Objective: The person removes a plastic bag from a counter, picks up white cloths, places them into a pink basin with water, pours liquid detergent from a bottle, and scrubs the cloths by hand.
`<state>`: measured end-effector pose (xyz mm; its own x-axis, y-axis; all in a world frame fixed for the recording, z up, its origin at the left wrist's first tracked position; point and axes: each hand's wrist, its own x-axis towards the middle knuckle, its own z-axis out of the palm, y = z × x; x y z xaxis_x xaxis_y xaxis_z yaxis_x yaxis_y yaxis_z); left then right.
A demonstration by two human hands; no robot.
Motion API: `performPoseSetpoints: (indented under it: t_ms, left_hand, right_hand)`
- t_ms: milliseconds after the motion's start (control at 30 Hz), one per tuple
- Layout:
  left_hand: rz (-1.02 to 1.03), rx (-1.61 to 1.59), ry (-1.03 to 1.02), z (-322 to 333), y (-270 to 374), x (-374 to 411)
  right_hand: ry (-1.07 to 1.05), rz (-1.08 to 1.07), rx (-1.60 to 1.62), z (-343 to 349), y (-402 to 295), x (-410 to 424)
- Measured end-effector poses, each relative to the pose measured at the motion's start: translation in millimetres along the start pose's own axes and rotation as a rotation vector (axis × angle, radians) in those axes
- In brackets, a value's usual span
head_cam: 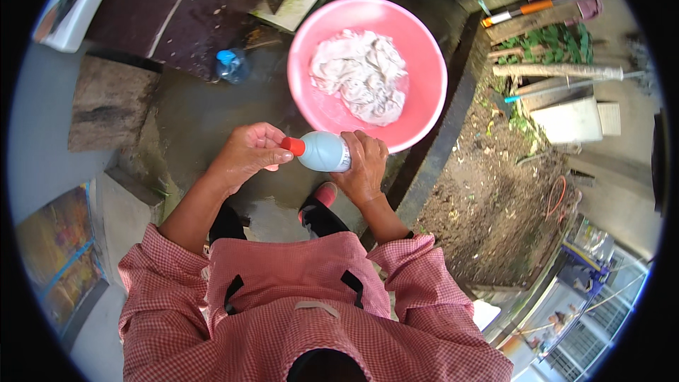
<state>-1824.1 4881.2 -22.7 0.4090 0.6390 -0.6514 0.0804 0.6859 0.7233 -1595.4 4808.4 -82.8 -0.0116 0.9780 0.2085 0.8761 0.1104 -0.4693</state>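
Observation:
My right hand (pixel 363 164) grips the lower part of a pale blue plastic bottle (pixel 323 152), which lies level in front of me. The fingers of my left hand (pixel 252 151) are at the bottle's red cap (pixel 293 146), with the thumb against its near side. The cap is on the bottle's neck. Just beyond my hands stands a pink plastic basin (pixel 431 79), with a wet, crumpled white cloth (pixel 363 77) in a little water. The bottle overlaps the basin's near rim in the view.
A clear plastic bottle with a blue cap (pixel 232 66) is on the wet floor at the left. A wooden board (pixel 111 103) stands farther left. Right of the basin run a concrete curb (pixel 451 143) and a soil bed (pixel 477 196). My pink shoe (pixel 325 194) shows below the bottle.

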Motion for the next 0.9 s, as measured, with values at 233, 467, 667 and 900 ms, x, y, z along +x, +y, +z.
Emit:
performPoseSetpoints:
  t_ms: [233,467,667,900]
  left_hand:
    - [-0.103,0.048,-0.168,70.9,22.1,56.4]
    - [0.088,0.217,-0.206,80.4,31.4,119.5]
    - [0.361,0.615,-0.177,70.6,45.0,154.8]
    - [0.459,0.850,-0.192,67.8,56.1,186.3]
  right_hand:
    - [-0.012,0.098,-0.071,-41.9,70.7,-5.9]
    - [-0.013,0.150,-0.113,-42.4,100.5,25.7]
    - [-0.086,0.259,-0.102,-31.1,108.9,52.2]
    - [-0.151,0.357,-0.063,-14.6,121.1,63.4]
